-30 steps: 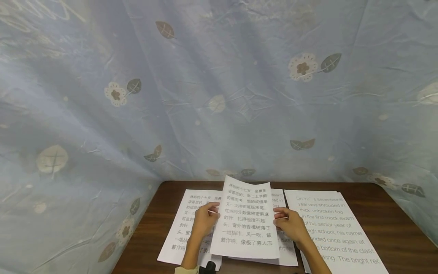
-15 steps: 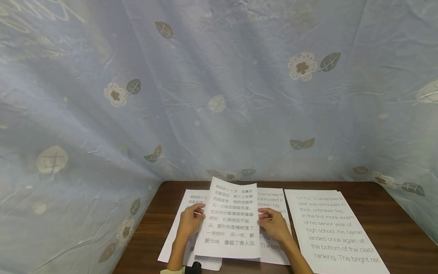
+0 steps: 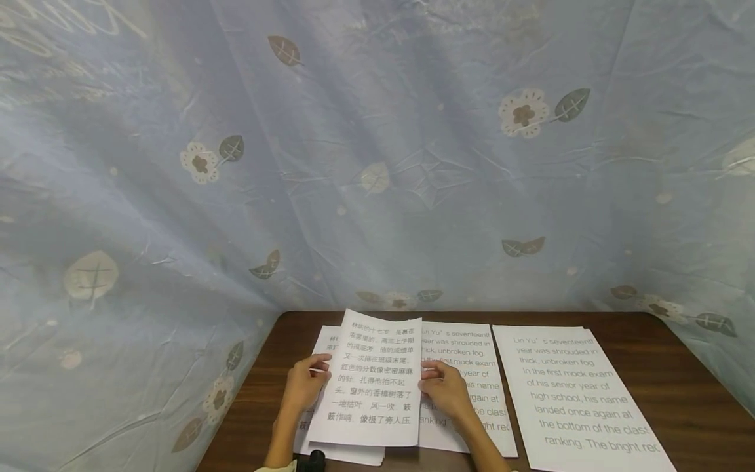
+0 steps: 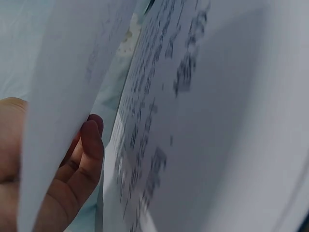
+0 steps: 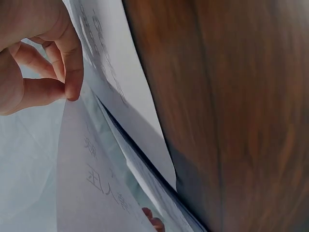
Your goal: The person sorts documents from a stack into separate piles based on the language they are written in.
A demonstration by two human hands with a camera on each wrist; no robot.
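Observation:
A sheet of paper printed with large Chinese text is held up and tilted, its top edge slightly curved. My left hand grips its left edge; in the left wrist view, curled fingers show at the edge of the sheet. On the opposite side my right hand pinches the right edge between thumb and fingers, plain in the right wrist view. Beneath the raised sheet lies a pile of Chinese-text papers, mostly hidden by it.
English-text papers lie in the middle, partly under my right hand and forearm. Farther right is another stack of English-text papers. All rest on a dark wooden table. Behind it hangs a pale blue patterned curtain.
Both hands have carried the Chinese-text sheet leftward, from over the middle papers to over the left pile. More of the middle English papers now shows.

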